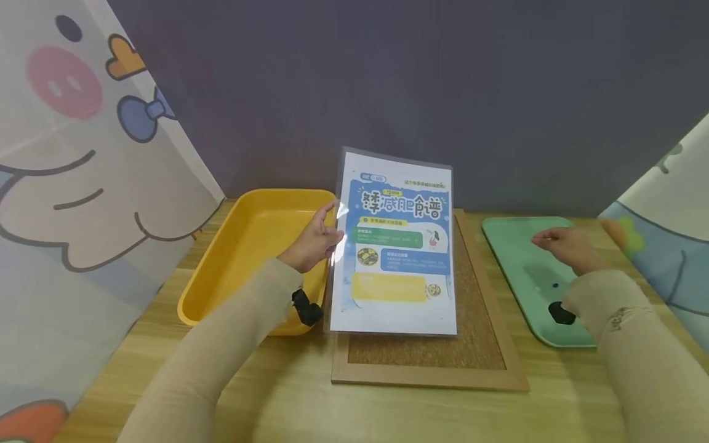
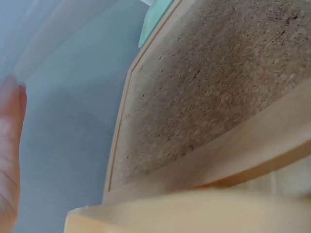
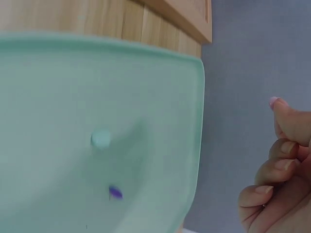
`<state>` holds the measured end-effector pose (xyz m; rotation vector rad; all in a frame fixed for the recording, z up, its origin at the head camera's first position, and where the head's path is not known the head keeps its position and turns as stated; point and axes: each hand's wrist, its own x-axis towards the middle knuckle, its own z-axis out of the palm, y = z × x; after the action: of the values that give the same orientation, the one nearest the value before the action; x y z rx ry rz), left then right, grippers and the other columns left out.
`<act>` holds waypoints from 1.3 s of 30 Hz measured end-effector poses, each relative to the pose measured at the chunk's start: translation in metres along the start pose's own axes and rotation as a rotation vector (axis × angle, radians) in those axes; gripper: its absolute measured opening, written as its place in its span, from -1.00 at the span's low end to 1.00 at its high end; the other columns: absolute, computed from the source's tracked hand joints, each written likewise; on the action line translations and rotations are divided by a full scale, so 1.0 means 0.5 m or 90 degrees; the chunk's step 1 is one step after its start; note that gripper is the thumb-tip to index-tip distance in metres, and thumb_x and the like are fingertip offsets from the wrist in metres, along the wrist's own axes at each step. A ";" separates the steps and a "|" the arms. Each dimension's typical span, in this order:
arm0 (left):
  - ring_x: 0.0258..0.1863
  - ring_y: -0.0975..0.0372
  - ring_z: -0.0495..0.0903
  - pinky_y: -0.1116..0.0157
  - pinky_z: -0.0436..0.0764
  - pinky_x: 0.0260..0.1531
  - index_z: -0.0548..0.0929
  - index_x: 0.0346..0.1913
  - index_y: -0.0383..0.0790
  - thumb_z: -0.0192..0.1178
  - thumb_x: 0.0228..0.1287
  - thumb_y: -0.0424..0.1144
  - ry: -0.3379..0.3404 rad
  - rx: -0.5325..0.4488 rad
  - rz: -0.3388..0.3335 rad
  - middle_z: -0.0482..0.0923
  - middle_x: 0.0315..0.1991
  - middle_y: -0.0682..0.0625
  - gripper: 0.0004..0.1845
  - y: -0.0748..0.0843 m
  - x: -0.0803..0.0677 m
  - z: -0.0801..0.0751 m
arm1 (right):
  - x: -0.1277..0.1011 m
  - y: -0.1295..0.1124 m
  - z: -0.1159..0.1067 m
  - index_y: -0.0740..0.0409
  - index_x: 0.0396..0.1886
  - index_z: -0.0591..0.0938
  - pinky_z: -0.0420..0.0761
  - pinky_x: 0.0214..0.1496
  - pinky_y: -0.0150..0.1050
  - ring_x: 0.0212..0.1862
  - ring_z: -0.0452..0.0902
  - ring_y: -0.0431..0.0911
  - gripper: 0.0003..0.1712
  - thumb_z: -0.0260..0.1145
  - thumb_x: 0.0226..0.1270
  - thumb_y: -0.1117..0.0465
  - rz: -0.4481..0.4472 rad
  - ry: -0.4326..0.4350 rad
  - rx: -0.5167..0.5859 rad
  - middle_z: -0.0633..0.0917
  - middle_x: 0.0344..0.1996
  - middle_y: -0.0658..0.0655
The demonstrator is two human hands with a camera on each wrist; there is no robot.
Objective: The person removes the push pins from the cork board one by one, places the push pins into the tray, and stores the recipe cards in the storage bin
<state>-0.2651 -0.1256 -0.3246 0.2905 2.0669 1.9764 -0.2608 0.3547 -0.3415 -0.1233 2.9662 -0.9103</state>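
My left hand (image 1: pixel 314 241) holds a laminated poster (image 1: pixel 399 307) by its left edge. The poster leans upright, printed in blue, green and yellow, and covers much of a wood-framed cork board (image 1: pixel 382 355). In the left wrist view, one finger (image 2: pixel 8 145) shows at the left, beside the bare cork (image 2: pixel 218 73). Over the green tray (image 1: pixel 504 246), my right hand (image 1: pixel 570 246) has its fingers curled and thumb and forefinger together. A tiny pink tip shows there in the right wrist view; I cannot tell whether it is a nail or something pinched.
A yellow tray (image 1: pixel 207 283) stands left of the board. In the green tray lie a small blue-purple piece (image 3: pixel 115 192) and a pale round piece (image 3: pixel 101 139). All rest on a wooden table (image 1: pixel 299 400) against a dark grey wall (image 1: pixel 399 80), with cartoon panels at both sides.
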 end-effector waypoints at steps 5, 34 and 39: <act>-0.27 0.13 0.72 0.30 0.69 -0.37 -0.10 0.54 0.15 -0.06 0.48 -0.49 0.012 0.013 0.004 0.54 0.11 -0.36 -0.23 0.014 -0.008 -0.017 | -0.016 0.022 -0.020 0.65 0.03 0.46 0.43 -0.03 0.27 0.04 0.38 0.49 -0.55 0.01 0.54 0.23 -0.011 -0.005 -0.027 0.47 0.01 0.65; -0.22 0.24 0.74 0.28 0.70 -0.31 -0.16 0.55 0.20 -0.08 0.48 -0.47 0.097 -0.082 0.190 0.68 -0.09 0.14 -0.20 0.063 -0.097 -0.174 | -0.092 0.076 -0.002 0.64 0.05 0.45 0.43 -0.07 0.28 0.06 0.33 0.54 -0.46 -0.01 0.57 0.11 0.062 0.053 0.028 0.39 0.09 0.68; -0.20 0.26 0.74 0.33 0.69 -0.27 -0.16 0.55 0.22 -0.05 0.47 -0.47 0.119 -0.134 0.223 0.69 -0.06 0.13 -0.18 0.066 -0.119 -0.210 | -0.113 0.086 0.026 0.68 0.03 0.45 0.40 -0.04 0.31 0.07 0.32 0.54 -0.49 0.01 0.55 0.17 0.076 0.075 0.066 0.50 0.00 0.65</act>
<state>-0.2446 -0.2424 -0.2847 0.4649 1.9996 2.4934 -0.2066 0.3878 -0.3761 0.1131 2.9841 -1.0879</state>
